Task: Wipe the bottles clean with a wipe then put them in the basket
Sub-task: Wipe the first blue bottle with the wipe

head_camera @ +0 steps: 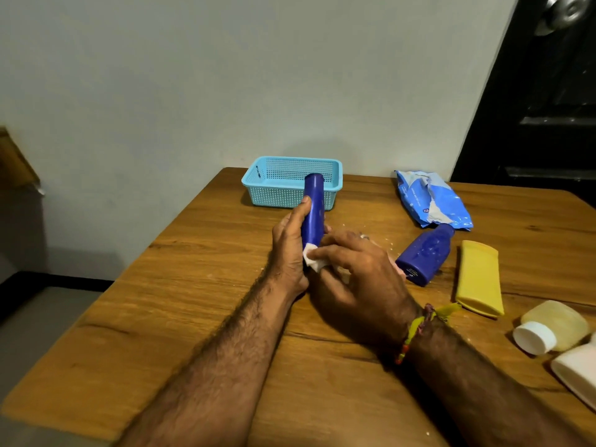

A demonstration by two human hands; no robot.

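My left hand [290, 250] grips a tall dark blue bottle [313, 208] upright above the table, in front of the light blue basket [258, 188]. My right hand [354, 279] pinches a white wipe [314, 259] against the bottle's lower end. Nothing is visible inside the basket. A second dark blue bottle [424, 253] lies on its side to the right. Beside it lie a yellow flat bottle [480, 277], a pale yellow bottle with a white cap [554, 325] and a white bottle [577, 369] at the right edge.
The blue wipes pack [432, 198] lies at the back right of the wooden table [193, 317]. The basket sits near the table's far edge by the wall. A dark door [541, 108] stands at the right. White crumbs speckle the table near the hands.
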